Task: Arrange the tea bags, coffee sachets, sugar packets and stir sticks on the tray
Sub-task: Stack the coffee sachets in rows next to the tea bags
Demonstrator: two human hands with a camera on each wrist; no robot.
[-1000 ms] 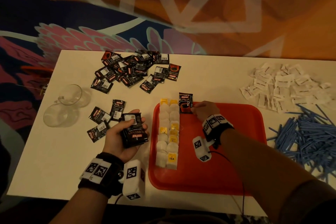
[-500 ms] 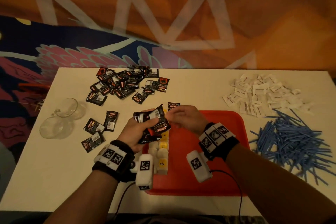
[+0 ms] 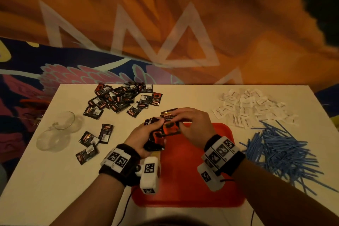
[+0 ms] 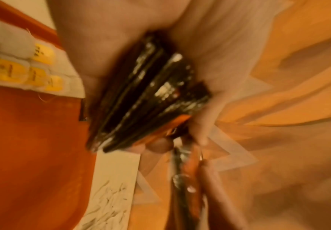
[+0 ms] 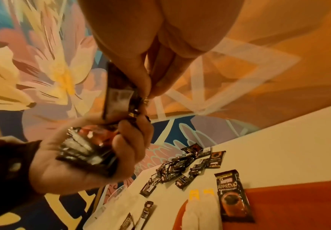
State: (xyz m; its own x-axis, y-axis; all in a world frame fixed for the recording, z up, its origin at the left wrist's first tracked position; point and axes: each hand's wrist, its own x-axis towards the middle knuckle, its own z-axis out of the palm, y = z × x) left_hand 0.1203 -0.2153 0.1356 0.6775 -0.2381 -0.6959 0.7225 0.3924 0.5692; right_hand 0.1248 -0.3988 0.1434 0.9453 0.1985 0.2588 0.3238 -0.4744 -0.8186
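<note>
Above the red tray's point(image 3: 192, 189) far left corner my left hand point(image 3: 153, 126) grips a stack of black coffee sachets point(image 3: 156, 139). My right hand point(image 3: 177, 118) pinches one sachet point(image 5: 119, 96) at the top of that stack point(image 4: 147, 96). Two rows of tea bags point(image 4: 32, 73) lie along the tray's left side, hidden by my hands in the head view. One coffee sachet point(image 5: 233, 197) lies flat on the tray beside them. White sugar packets point(image 3: 247, 106) and blue stir sticks point(image 3: 280, 154) lie in heaps right of the tray.
A heap of loose coffee sachets point(image 3: 119, 99) lies at the table's far left, with three more point(image 3: 95, 139) nearer me. Two clear glass cups point(image 3: 60, 128) lie at the left edge. A painted wall rises behind the white table point(image 3: 45, 180).
My right hand left the sachet it laid on the tray and moved left to the stack. My left hand brought the stack right, over the tray's corner, where the hands now meet.
</note>
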